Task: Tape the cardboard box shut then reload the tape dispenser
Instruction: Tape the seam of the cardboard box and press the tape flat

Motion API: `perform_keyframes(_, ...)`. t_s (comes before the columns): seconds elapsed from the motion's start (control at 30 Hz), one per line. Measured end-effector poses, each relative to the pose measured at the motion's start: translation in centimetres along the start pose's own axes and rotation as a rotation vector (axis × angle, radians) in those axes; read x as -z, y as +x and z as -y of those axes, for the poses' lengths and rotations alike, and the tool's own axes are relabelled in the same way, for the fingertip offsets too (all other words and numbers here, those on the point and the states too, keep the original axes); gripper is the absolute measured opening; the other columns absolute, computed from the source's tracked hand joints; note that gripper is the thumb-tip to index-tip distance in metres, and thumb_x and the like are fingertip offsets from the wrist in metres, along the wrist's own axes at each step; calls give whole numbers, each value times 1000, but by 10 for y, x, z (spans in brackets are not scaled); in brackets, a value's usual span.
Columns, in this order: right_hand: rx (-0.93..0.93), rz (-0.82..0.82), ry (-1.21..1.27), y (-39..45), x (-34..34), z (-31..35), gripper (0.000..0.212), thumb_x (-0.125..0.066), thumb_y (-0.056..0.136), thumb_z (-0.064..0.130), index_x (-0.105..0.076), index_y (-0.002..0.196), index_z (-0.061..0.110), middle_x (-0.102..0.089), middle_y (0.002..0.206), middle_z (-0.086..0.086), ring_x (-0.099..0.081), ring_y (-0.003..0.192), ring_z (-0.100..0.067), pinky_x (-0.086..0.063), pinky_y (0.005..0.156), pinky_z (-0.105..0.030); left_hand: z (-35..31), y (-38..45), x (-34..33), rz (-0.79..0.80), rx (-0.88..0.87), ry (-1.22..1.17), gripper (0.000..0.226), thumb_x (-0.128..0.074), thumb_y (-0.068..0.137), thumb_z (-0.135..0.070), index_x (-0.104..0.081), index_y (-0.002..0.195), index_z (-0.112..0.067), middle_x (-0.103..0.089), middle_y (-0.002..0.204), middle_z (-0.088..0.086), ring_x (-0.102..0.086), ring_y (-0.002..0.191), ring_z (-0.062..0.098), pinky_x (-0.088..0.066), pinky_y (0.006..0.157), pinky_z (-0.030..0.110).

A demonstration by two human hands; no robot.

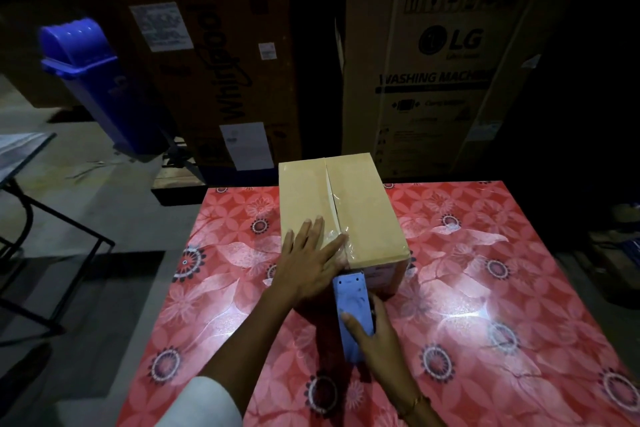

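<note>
A: Where are the hands?

B: The left hand (310, 262) lies flat, palm down, fingers spread, on the near end of the cardboard box (341, 210). Its fingertips rest beside the centre seam, on the clear tape (334, 208) that runs along it. The hand is fully open and grips nothing; it only presses. The forearm reaches in from the lower left, with a white sleeve (204, 404) at the elbow.

A: And the right?

B: The right hand (375, 333) is wrapped around the blue tape dispenser (353, 308). The thumb lies across its flat blue face and the fingers curl round the far side. The dispenser's head sits against the near face of the box, just under the top edge. A thin bangle (414, 404) shows at the wrist.

A: Where does the box stand?

B: At the far middle of the red floral tabletop (485, 288), its flaps closed, one end hanging slightly past the far edge.

A: Count for me.

B: One box on the tabletop, one dispenser, two hands. Behind stand two large appliance cartons (436, 80), with another partly visible stacked on top. One blue bin (93, 83) stands on the floor at left, and one dark folding frame (34, 218) at the left edge.
</note>
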State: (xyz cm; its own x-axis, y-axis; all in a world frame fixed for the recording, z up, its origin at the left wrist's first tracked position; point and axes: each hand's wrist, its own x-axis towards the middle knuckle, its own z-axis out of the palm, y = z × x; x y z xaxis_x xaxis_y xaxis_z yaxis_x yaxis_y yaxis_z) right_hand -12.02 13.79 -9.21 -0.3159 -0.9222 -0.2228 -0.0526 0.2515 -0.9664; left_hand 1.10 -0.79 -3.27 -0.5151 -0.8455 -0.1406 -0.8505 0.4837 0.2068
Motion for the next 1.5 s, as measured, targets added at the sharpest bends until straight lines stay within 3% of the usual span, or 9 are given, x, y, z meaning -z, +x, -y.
perform_keyframes(0.17, 48, 41, -4, -5, 5, 1, 75, -79, 69, 51, -45, 135, 37, -61, 129, 16, -61, 112, 4, -51, 86, -13, 2, 0, -4, -15, 0, -13, 56, -16, 100, -64, -8, 154, -52, 18, 168, 2, 21, 153, 21, 13, 121, 50)
perform_keyframes(0.37, 65, 14, -25, -10, 1, 4, 64, -82, 70, 44, -50, 126, 43, -64, 120, 27, -60, 106, 14, -47, 78, -2, 2, 1, -5, -22, 3, 0, 57, -16, 99, -66, -6, 154, -53, 18, 168, 2, 20, 153, 22, 12, 121, 51)
perform_keyframes(0.6, 60, -22, -12, -16, -1, -2, 65, -82, 70, 40, -52, 128, 39, -63, 118, 33, -61, 106, 12, -47, 79, -3, 1, 1, -4, -25, 1, -11, 56, -17, 100, -64, -6, 154, -53, 16, 168, 2, 19, 153, 22, 12, 120, 51)
perform_keyframes(0.9, 18, -1, -54, -25, 0, -3, 74, -78, 70, 54, -42, 135, 47, -62, 122, 31, -59, 107, 14, -48, 79, -2, 0, 0, 0, -21, -4, -23, 59, -17, 98, -68, -7, 154, -52, 15, 168, 3, 18, 154, 23, 13, 120, 51)
perform_keyframes(1.03, -11, 16, -115, -30, 6, -10, 76, -75, 68, 62, -40, 135, 52, -62, 124, 29, -59, 109, 13, -50, 87, -16, -1, -2, 2, 1, -23, -31, 79, -22, 85, -84, -6, 155, -51, 17, 168, 4, 19, 153, 25, 13, 120, 54)
perform_keyframes(1.2, -30, -4, -145, -31, 4, -2, 72, -70, 67, 69, -40, 131, 56, -62, 117, 37, -58, 102, 20, -47, 78, -5, 2, -2, -1, 1, -54, 46, 96, -37, 78, -88, 0, 156, -47, 22, 166, 8, 22, 152, 29, 13, 119, 56)
perform_keyframes(1.37, -62, -12, -187, -28, 4, 2, 70, -67, 65, 74, -42, 128, 55, -66, 112, 32, -63, 98, 14, -50, 79, -15, 2, -1, -3, -20, -42, 39, 81, -29, 87, -81, -1, 156, -49, 21, 166, 6, 22, 152, 27, 13, 119, 54)
perform_keyframes(1.43, -63, -16, -199, -27, 4, 5, 67, -66, 65, 75, -43, 125, 55, -66, 110, 35, -62, 96, 17, -48, 76, -12, 2, 0, 0, 9, -28, -40, 76, -24, 88, -81, -3, 155, -51, 21, 167, 4, 23, 152, 24, 15, 119, 53)
perform_keyframes(1.5, -65, -23, -209, -26, 2, 9, 62, -66, 65, 75, -44, 120, 57, -65, 106, 37, -60, 93, 20, -46, 71, -6, 2, 0, 2, 29, -44, -41, 89, -30, 80, -88, -1, 155, -50, 23, 166, 5, 25, 152, 26, 16, 119, 54)
